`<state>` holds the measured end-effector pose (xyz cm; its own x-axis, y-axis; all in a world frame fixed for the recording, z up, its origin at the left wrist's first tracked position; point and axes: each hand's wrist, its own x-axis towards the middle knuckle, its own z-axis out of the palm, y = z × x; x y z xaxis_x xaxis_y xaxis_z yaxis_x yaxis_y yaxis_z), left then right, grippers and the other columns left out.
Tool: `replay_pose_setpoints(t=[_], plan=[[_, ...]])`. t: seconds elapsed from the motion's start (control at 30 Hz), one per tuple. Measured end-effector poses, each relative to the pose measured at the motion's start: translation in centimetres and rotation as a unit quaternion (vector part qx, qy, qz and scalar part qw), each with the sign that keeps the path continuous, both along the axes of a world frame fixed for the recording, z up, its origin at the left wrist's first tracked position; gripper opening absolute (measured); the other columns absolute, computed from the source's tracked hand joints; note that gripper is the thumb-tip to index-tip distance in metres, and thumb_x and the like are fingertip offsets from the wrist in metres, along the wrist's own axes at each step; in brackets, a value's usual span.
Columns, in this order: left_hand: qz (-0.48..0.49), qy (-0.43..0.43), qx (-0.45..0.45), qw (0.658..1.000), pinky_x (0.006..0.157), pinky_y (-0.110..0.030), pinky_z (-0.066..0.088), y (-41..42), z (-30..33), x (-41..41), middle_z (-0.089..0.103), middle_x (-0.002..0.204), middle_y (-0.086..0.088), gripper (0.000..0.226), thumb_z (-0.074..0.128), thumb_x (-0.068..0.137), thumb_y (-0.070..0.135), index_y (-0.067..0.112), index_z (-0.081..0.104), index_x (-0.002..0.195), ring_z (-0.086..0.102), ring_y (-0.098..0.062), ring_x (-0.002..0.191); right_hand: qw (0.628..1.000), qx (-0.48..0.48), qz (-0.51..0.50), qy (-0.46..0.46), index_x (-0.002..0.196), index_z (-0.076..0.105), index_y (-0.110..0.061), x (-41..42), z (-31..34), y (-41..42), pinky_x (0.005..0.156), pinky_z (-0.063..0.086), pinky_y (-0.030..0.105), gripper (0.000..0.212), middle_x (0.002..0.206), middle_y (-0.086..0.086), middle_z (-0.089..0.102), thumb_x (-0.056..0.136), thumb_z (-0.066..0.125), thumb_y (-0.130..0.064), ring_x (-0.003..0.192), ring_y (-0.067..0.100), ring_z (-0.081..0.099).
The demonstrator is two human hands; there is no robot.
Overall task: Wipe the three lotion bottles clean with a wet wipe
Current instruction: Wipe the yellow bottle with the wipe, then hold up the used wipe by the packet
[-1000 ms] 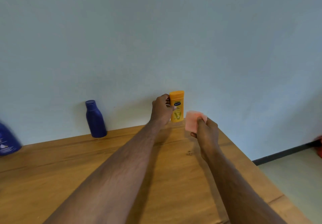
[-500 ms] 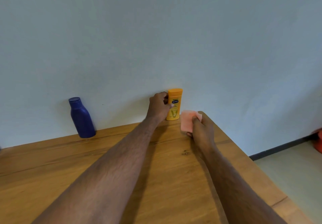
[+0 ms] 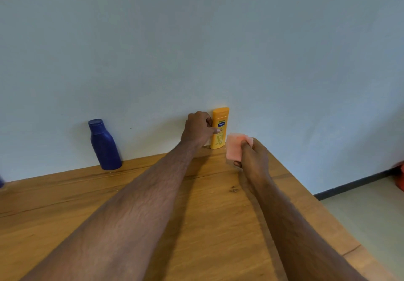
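Observation:
A yellow lotion bottle point(image 3: 220, 127) stands upright at the back of the wooden table point(image 3: 207, 215), against the wall. My left hand point(image 3: 197, 128) grips its left side, thumb across the front label. Just to the right, my right hand point(image 3: 251, 156) pinches a folded pink wet wipe point(image 3: 236, 146), held a little apart from the bottle. A dark blue lotion bottle point(image 3: 104, 145) stands upright further left along the wall. A sliver of another blue bottle point(image 3: 1, 182) shows at the left frame edge.
A pale wall point(image 3: 218, 51) rises directly behind the bottles. The table's right edge runs diagonally close to my right arm, with light floor point(image 3: 367, 210) and a dark baseboard beyond. Something orange-red point(image 3: 400, 178) sits on the floor at the far right.
The yellow bottle has come down to stand on the table by the wall, still in my left hand. The view shifted, so the large blue bottle slid almost out at left.

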<state>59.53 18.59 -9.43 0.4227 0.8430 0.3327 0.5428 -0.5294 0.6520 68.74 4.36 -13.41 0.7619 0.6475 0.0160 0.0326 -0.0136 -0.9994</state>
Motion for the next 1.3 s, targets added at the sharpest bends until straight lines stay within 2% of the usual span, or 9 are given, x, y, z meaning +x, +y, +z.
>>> replay_pose_setpoints(t=[0.23,0.37,0.63,0.73,0.87,1.0,1.1,1.2,1.3], plan=[[0.008,0.003,0.007,1.0,0.074,-0.035,0.06,-1.5,0.6,-2.2,0.071,0.088,-0.005,0.034,0.09,0.074,0.025,0.007,0.071,0.096,0.069,-0.018,0.081,1.0,0.01,0.008,0.023,0.137,0.053,-0.014,-1.0,1.0,-0.6,0.072,0.06,0.034,0.034,0.121,0.008,0.062,0.107,0.046,-0.026,0.107,0.025,0.063],[0.015,-0.003,0.0,1.0,0.071,-0.029,0.058,-3.4,1.2,-5.6,0.071,0.083,-0.004,0.033,0.088,0.076,0.023,0.006,0.072,0.099,0.069,-0.014,0.074,0.999,0.019,0.02,0.031,0.136,0.055,-0.011,-2.7,2.6,-1.9,0.08,0.063,0.041,0.039,0.121,0.009,0.063,0.101,0.059,-0.025,0.105,0.024,0.065],[0.006,0.008,0.016,1.0,0.071,-0.04,0.063,-11.0,4.1,-15.6,0.07,0.071,0.005,0.016,0.081,0.086,0.028,0.014,0.075,0.082,0.069,-0.011,0.062,0.996,0.043,0.076,0.001,0.134,0.058,-0.01,-10.5,6.0,-5.5,0.082,0.063,0.044,0.041,0.113,0.002,0.065,0.094,0.064,-0.007,0.106,0.023,0.065],[0.018,-0.003,0.027,0.999,0.066,-0.035,0.061,-14.5,5.6,-20.7,0.068,0.066,0.008,0.016,0.08,0.086,0.029,0.015,0.074,0.079,0.065,-0.008,0.057,0.992,0.056,0.111,0.001,0.129,0.061,-0.012,-15.2,7.4,-7.0,0.077,0.064,0.041,0.037,0.107,-0.001,0.067,0.093,0.06,-0.003,0.1,0.02,0.066],[0.048,-0.025,0.039,0.998,0.057,-0.019,0.051,-19.1,7.5,-28.7,0.066,0.066,0.009,0.013,0.078,0.088,0.025,0.012,0.075,0.085,0.061,-0.003,0.052,0.982,0.071,0.173,-0.038,0.121,0.06,-0.021,-22.8,9.1,-9.0,0.074,0.064,0.039,0.034,0.11,0.0,0.066,0.092,0.059,-0.004,0.101,0.02,0.066],[0.086,-0.05,0.04,0.994,0.044,-0.019,0.047,-22.7,8.9,-38.0,0.066,0.057,0.005,0.016,0.078,0.089,0.021,0.012,0.073,0.077,0.055,-0.004,0.038,0.971,0.087,0.218,-0.056,0.124,0.055,-0.017,-30.8,10.9,-10.5,0.069,0.064,0.034,0.039,0.116,0.002,0.063,0.088,0.063,-0.002,0.103,0.022,0.065],[0.145,-0.076,0.053,0.985,0.046,-0.021,0.047,-24.5,10.1,-45.1,0.065,0.053,0.005,0.018,0.08,0.085,0.019,0.012,0.071,0.071,0.052,-0.003,0.036,0.959,0.1,0.259,-0.054,0.122,0.055,-0.017,-36.8,12.2,-11.3,0.063,0.061,0.029,0.041,0.114,0.002,0.064,0.085,0.065,-0.001,0.101,0.019,0.066],[0.212,-0.096,0.068,0.97,0.051,-0.021,0.048,-25.9,10.8,-51.8,0.067,0.054,-0.001,0.019,0.08,0.083,0.016,0.012,0.071,0.067,0.05,-0.002,0.036,0.944,0.113,0.304,-0.058,0.111,0.058,-0.021,-42.6,13.2,-11.8,0.065,0.064,0.035,0.036,0.108,0.001,0.067,0.083,0.067,0.0,0.099,0.019,0.068],[0.257,-0.111,0.071,0.957,0.052,-0.022,0.049,-27.8,10.8,-58.0,0.068,0.056,-0.004,0.021,0.08,0.084,0.016,0.01,0.071,0.066,0.052,-0.003,0.037,0.926,0.121,0.35,-0.072,0.105,0.06,-0.022,-48.6,13.8,-12.6,0.058,0.058,0.023,0.032,0.1,-0.001,0.067,0.082,0.067,-0.001,0.092,0.017,0.067]])
